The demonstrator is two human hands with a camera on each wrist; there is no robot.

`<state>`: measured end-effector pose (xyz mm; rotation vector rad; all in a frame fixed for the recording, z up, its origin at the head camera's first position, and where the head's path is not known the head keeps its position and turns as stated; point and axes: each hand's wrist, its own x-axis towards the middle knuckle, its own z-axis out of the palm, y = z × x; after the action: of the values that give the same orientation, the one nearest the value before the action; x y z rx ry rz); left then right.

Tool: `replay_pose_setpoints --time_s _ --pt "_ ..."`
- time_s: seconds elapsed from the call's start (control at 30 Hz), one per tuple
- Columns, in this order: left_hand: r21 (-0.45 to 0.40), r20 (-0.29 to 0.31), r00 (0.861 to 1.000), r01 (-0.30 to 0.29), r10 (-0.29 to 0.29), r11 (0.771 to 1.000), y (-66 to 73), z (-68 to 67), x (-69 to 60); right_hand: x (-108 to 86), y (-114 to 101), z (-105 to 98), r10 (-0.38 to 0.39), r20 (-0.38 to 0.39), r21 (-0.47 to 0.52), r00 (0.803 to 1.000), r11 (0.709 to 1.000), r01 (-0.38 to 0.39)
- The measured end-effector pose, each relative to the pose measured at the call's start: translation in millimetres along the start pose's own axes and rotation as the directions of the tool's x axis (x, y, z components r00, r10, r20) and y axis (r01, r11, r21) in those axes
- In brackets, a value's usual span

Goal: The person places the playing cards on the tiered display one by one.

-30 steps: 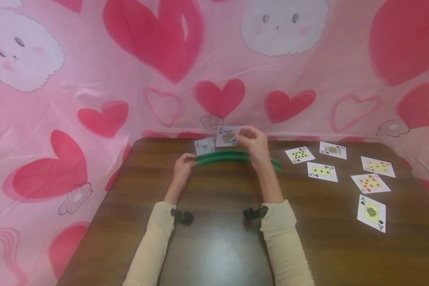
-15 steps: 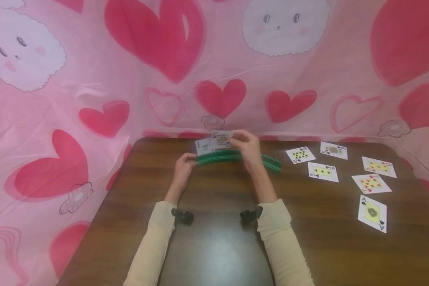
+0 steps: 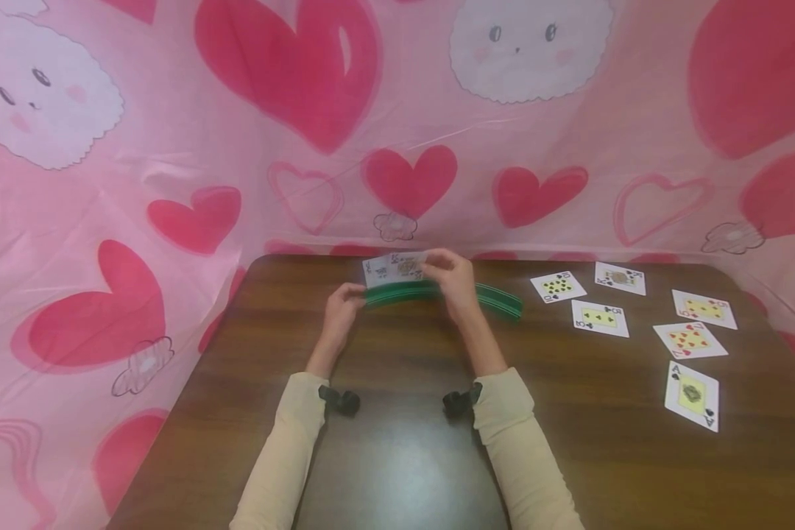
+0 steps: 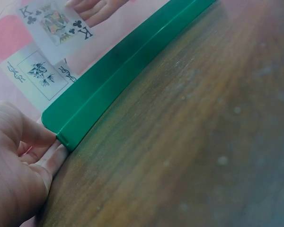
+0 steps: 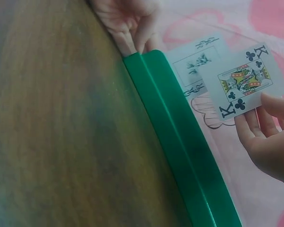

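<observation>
A green curved card holder (image 3: 397,292) stands near the far edge of the table. My left hand (image 3: 339,313) pinches its left end between thumb and fingers, as the left wrist view shows up close. A joker card (image 5: 194,61) stands upright in the holder near that end. My right hand (image 3: 456,283) pinches the king of clubs (image 5: 246,80) by its right side, above and behind the holder. The king overlaps the joker's right part in the right wrist view. Whether the king's lower edge touches the holder's slot I cannot tell.
Several playing cards lie face up on the right of the brown table (image 3: 397,456), among them a ten (image 3: 556,287), a king (image 3: 620,278), a red seven (image 3: 690,339) and an ace of spades (image 3: 692,395). A pink heart-patterned cloth (image 3: 252,140) hangs behind the table.
My right hand has moved left and down with the king of clubs, bringing it from beside the joker to overlapping it. The left hand stays on the holder's end.
</observation>
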<state>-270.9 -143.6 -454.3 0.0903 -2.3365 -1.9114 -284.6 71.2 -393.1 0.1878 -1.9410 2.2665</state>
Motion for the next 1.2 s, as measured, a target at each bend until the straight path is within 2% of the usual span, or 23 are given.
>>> replay_pose_setpoints --time_s 0.17,0.4,0.67,1.2 --pt "0.004 -0.006 1.000 -0.009 0.009 1.000 0.3 0.1 -0.3 0.3 4.5 1.7 0.001 0.014 -0.004 1.000 1.000 -0.001" --pt "0.007 -0.015 1.000 -0.016 0.016 1.000 0.6 1.1 0.5 -0.1 9.5 4.2 0.025 0.029 -0.058 0.999 0.998 -0.023" --pt "0.013 -0.023 1.000 -0.017 0.018 1.000 1.1 2.2 1.5 -0.9 14.7 8.2 0.050 0.049 -0.053 0.998 0.997 -0.047" --pt "-0.002 -0.042 0.999 0.013 -0.013 1.000 0.5 2.5 1.7 -5.1 23.3 13.7 0.052 0.099 -0.113 0.994 0.993 -0.040"
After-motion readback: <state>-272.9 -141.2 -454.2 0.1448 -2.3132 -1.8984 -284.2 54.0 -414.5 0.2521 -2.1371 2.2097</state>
